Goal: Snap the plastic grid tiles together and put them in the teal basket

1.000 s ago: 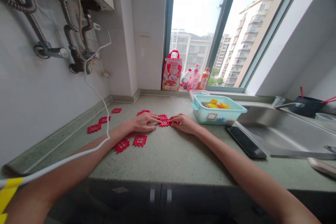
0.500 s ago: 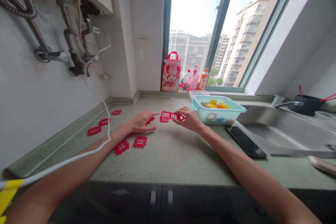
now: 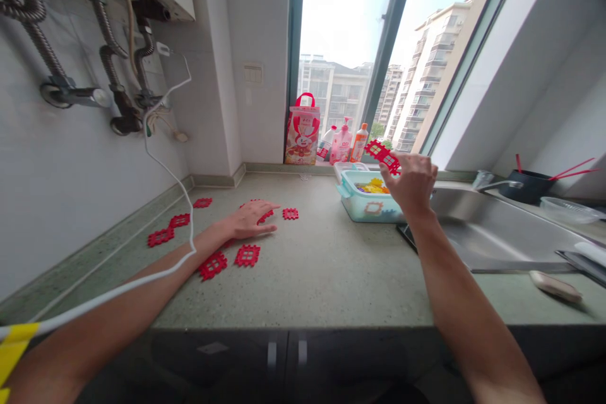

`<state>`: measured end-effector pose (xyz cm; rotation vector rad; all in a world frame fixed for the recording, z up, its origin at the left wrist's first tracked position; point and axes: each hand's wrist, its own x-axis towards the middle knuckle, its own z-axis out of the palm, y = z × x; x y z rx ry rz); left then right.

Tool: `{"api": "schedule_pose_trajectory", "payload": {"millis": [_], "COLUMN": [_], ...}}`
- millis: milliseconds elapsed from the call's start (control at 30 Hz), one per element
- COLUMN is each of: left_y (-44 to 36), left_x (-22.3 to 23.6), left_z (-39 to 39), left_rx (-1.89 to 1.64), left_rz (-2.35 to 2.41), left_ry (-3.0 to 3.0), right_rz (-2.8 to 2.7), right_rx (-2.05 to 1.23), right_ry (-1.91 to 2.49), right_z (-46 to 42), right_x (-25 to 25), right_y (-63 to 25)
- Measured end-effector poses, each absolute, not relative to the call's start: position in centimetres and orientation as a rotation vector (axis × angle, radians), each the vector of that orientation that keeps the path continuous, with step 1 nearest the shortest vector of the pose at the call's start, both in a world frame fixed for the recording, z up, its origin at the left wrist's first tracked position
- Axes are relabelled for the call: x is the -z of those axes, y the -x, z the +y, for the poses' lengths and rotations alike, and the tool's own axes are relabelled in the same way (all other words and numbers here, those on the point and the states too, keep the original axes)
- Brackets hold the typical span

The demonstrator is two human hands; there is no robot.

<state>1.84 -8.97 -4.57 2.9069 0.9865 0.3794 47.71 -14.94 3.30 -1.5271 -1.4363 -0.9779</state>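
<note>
Raised above the plastic tub, my right hand (image 3: 413, 184) is closed on a strip of joined red toothed building pieces (image 3: 381, 154), which tilts down toward my thumb. My left hand (image 3: 250, 221) lies over the counter with fingers stretched out, partly covering some red pieces beneath it. Just beyond its fingertips sits a single red square piece (image 3: 290, 214). Another red square (image 3: 247, 255) lies nearer the counter's front, beside a red piece (image 3: 213, 266) partly hidden by my left forearm. Several more, including a red piece (image 3: 161, 237), are spread at the left.
The light-blue tub (image 3: 362, 209) holds yellow and other coloured pieces. A dark phone (image 3: 406, 237) is partly hidden by my right arm, beside the steel sink (image 3: 483, 233). A white cable (image 3: 142, 279) crosses above my left forearm. Bottles (image 3: 341, 144) and a pink bag (image 3: 303, 137) stand by the window.
My right hand has lifted the joined red pieces from the counter, up and right to above the tub. One red square stays behind. My left hand keeps its place.
</note>
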Motion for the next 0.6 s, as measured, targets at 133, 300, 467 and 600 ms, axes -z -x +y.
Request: {"api": "schedule_pose_trajectory", "payload": {"millis": [133, 300, 467, 600], "left_y": [-1.8, -1.7, -1.6, -1.5], "left_x": [4.6, 4.8, 5.0, 5.0], "left_z": [-8.9, -8.6, -8.2, -8.2], "left_rx": [-0.380, -0.380, -0.338, -0.321], "left_rz": [0.988, 0.971, 1.002, 1.022], "left_ry": [-2.907, -2.922, -2.930, -2.936], "right_rz": [-1.383, -1.423, -1.515, -1.528], "right_rx": [0.956, 0.873, 0.710, 0.548], "right_ry": [1.563, 1.513, 1.654, 1.755], "right_z": [-15.1, -14.3, -13.3, -12.7], "right_x": [-3.5, -3.4, -2.1, -1.3], "right_y": [-48.5, -48.9, -49.8, -50.2]}}
